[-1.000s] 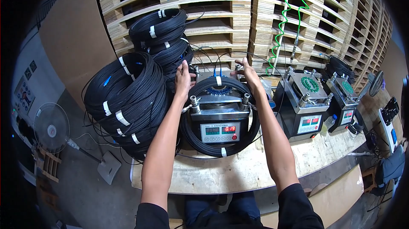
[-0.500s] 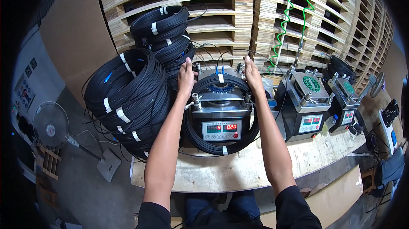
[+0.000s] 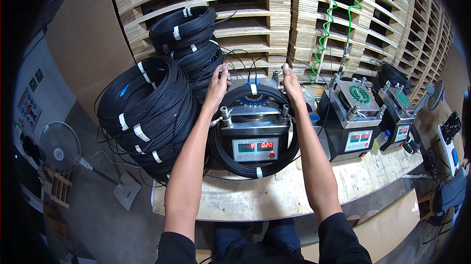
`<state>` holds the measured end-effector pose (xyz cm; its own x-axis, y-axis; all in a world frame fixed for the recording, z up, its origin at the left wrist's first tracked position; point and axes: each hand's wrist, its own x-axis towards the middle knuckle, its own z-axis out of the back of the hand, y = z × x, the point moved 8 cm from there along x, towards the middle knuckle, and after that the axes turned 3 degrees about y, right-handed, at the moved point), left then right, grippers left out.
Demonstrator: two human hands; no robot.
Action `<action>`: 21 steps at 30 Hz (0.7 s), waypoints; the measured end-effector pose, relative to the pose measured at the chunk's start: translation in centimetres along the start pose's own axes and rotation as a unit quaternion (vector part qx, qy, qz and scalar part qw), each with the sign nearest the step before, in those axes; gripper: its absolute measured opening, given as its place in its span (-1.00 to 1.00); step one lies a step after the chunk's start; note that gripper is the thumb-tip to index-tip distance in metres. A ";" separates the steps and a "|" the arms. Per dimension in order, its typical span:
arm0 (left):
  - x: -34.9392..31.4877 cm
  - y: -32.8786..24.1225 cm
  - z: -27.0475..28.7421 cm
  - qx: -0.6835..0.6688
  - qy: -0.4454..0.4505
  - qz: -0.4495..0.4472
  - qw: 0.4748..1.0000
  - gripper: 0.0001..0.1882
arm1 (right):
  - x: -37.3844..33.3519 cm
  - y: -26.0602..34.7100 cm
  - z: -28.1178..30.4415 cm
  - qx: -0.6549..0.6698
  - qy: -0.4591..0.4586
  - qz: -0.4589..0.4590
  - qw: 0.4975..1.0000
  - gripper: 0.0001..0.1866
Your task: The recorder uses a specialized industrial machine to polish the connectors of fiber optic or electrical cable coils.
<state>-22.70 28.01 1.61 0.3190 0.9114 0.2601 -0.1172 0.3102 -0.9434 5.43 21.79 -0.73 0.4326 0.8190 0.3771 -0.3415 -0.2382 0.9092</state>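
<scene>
In front of me stands a dark, box-shaped polishing machine (image 3: 255, 131) with a metal top, corner posts and a lit red and green display. A coil of black cable (image 3: 230, 168) with white ties hangs around it, and blue connectors (image 3: 252, 79) rise at the back of its top. My left hand (image 3: 216, 89) is beside the far left post, its fingers apart and stretched out. Across the machine, my right hand (image 3: 291, 87) is beside the far right post (image 3: 275, 75), fingers extended upward. Neither hand visibly holds anything; the inner fingertips are partly hidden.
Stacked coils of black cable (image 3: 147, 112) stand at the left. Two similar machines (image 3: 352, 121) are at the right, near green spiral hoses (image 3: 321, 43). Wooden pallets (image 3: 245, 23) rise behind the wooden table (image 3: 230, 198). A fan (image 3: 59, 151) stands on the floor at far left.
My left hand has shifted slightly right and its fingers have opened out beside the far left post. My right hand has barely moved. The machine and cable coil stay in place.
</scene>
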 end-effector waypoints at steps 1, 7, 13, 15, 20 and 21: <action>0.1 0.2 0.1 0.001 0.000 0.000 1.000 -0.16 | 0.1 -0.3 -0.1 -0.027 0.003 -0.004 1.000 -0.30; 0.3 1.1 0.2 0.021 -0.041 0.027 0.999 -0.21 | -0.1 0.2 -0.2 -0.027 0.047 -0.002 0.999 -0.23; 0.4 1.7 0.4 0.029 -0.061 0.040 0.997 -0.30 | -0.8 1.3 0.0 0.035 0.034 -0.004 0.999 -0.24; 0.6 1.7 1.1 0.054 -0.059 0.021 0.997 -0.30 | -0.9 1.5 -0.4 0.043 0.031 -0.004 0.999 -0.24; 1.0 1.0 -0.7 0.029 -0.008 -0.015 0.999 -0.34 | 0.6 -0.7 0.8 0.002 0.029 0.020 0.999 -0.24; 0.9 1.3 -0.1 0.020 -0.003 -0.015 1.000 -0.33 | -0.1 0.4 -0.1 0.007 0.034 0.019 0.999 -0.24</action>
<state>-22.42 29.20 0.60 0.3167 0.9030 0.2902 -0.1445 0.3483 -0.9262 5.14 21.67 -0.47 0.3615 0.8427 0.3990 -0.3453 -0.2765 0.8968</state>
